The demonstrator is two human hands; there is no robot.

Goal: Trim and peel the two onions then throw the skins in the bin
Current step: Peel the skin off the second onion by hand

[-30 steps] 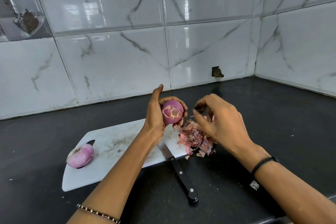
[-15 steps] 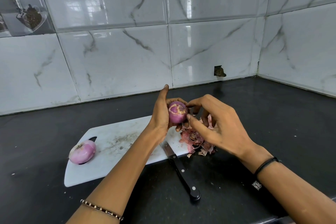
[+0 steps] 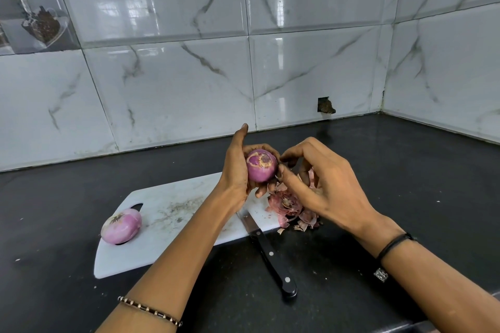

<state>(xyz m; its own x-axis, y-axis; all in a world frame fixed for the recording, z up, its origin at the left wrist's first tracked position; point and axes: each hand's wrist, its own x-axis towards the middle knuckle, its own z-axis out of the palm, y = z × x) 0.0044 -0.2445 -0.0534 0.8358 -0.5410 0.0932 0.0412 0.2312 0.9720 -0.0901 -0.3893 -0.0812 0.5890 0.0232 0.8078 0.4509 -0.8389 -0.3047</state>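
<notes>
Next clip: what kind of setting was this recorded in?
Most likely a home kitchen corner: a dark countertop backed by glossy marble-pattern wall tiles, with a white cutting board, a black-handled knife and a pile of onion skins on it.

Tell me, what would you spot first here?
A shiny purple onion, held up in the left hand above the white cutting board while the right hand picks at its side. Then the pile of pink skins at the board's right end, and a second onion lying at its left end.
</notes>
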